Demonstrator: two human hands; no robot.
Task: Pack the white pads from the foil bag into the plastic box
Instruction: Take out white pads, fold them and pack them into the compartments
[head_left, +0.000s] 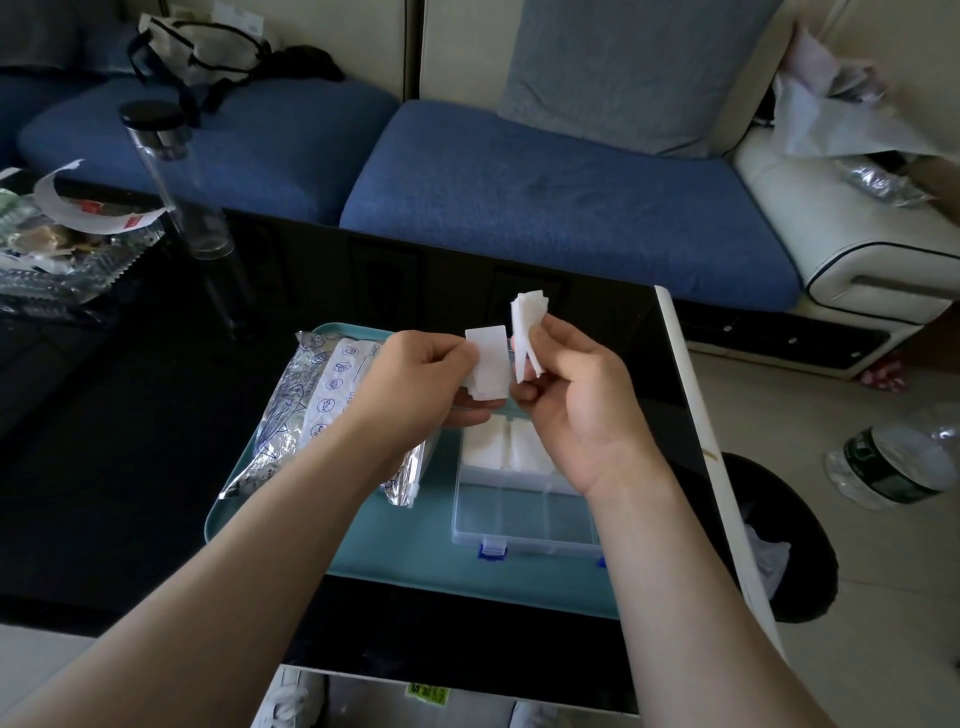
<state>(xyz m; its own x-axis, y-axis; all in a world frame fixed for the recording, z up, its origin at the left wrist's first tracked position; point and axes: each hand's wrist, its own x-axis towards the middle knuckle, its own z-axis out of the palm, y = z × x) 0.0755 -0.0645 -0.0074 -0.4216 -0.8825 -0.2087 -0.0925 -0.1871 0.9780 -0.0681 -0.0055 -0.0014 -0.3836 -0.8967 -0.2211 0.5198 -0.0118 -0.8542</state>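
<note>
A small stack of white pads (488, 364) was pinched in the left grip (415, 371). A fanned bunch of pads (527, 327) was pinched between thumb and fingers of the right grip (576, 400). Both were held in the air over the far end of the clear plastic box (524, 540). Further packed pads (506, 447) lay in the box's far compartments. The foil bag (306, 410) lay just left of the box, both on a teal tray (270, 530) resting on the black surface (130, 467), with a blue sofa (519, 197) beyond

Foil bag (291, 405) partly hidden by forearm (358, 462); print probably too small.
</note>
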